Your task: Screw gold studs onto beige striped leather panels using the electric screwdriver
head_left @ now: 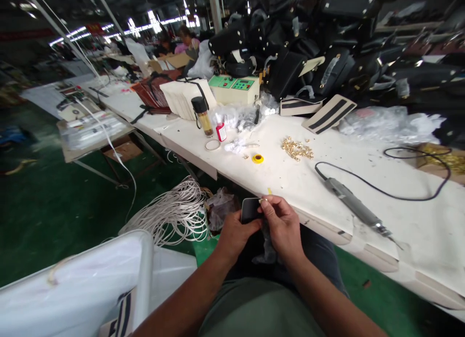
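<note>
In front of my lap, my left hand (235,234) is closed on a dark flat piece with a pale rounded edge (250,210); its exact kind is unclear. My right hand (286,226) pinches a small gold metal fitting (264,200) against the upper right of that piece. Crumpled clear plastic (268,247) hangs below the right hand. On the white table (276,177) ahead lie a heap of small gold fittings (297,149) and a yellow tape roll (257,158). A grey corded electric screwdriver (350,201) rests to the right.
Black bags (290,68) are piled along the far side. A green-topped control box (234,88), a bottle (202,116) and a red glue bottle (220,131) stand behind. At left are a white bin (145,259) and coiled white cord (170,216) on the floor.
</note>
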Action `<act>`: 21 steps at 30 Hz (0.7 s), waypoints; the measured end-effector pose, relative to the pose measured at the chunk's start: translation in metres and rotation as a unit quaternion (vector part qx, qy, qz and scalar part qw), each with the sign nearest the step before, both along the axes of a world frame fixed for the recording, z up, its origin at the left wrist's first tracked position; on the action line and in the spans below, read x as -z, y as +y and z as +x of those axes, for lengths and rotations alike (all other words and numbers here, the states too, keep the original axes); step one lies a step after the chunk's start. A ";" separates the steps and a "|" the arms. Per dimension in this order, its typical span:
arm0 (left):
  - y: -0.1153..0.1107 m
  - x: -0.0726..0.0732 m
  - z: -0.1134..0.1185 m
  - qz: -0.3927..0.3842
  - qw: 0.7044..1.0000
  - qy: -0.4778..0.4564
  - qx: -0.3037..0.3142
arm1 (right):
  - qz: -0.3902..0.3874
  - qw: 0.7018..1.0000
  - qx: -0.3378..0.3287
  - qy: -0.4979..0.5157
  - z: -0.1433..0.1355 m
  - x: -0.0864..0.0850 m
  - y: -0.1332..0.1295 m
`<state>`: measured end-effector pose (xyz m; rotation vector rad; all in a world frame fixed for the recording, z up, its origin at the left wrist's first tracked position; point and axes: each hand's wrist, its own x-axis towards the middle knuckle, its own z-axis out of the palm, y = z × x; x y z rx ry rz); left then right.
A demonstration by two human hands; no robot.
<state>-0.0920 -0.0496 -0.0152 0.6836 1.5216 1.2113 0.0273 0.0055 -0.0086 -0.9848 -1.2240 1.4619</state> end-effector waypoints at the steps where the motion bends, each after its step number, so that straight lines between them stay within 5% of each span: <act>1: -0.002 0.003 0.001 -0.015 1.000 -0.014 0.008 | -0.007 1.000 0.010 0.000 -0.001 0.006 -0.004; 9: -0.010 0.015 -0.005 -0.052 0.996 -0.046 0.061 | 0.016 0.999 -0.007 -0.038 -0.001 0.030 -0.013; 16: -0.006 0.018 -0.004 -0.047 0.999 0.016 0.015 | 0.077 0.992 0.007 -0.102 0.016 0.032 -0.005; 21: -0.004 0.013 -0.002 -0.021 0.998 0.065 -0.010 | 0.020 0.994 -0.016 -0.109 0.024 0.035 -0.004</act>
